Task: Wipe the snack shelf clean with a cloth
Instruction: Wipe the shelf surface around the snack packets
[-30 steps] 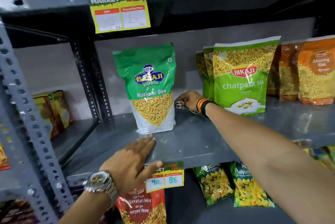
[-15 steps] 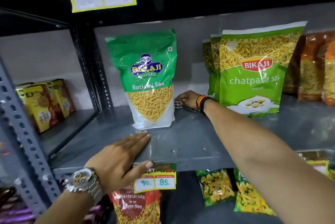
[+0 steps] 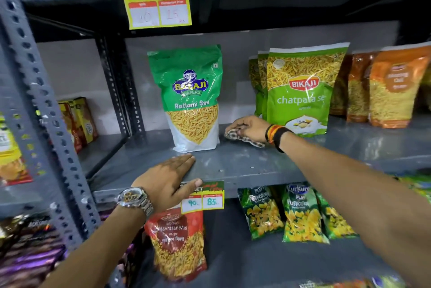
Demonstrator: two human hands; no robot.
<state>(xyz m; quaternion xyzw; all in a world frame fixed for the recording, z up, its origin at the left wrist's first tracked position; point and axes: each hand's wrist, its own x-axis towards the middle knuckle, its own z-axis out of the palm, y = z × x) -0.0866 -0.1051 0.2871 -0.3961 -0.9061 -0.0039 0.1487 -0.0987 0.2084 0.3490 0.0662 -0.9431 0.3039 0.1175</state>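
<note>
A: Head view: right hand (image 3: 250,127) is clamped on the checked cloth (image 3: 245,138), pressing it onto the grey shelf (image 3: 233,161) between the Ratlami Sev bag (image 3: 191,101) and the chatpata sev bag (image 3: 300,91).

B: Which way does the cloth run?

A: Its long axis runs left to right, tail trailing toward the wrist. Left hand (image 3: 165,180) lies flat and released on the shelf's front edge, thumb over the price tag (image 3: 205,200).
</note>
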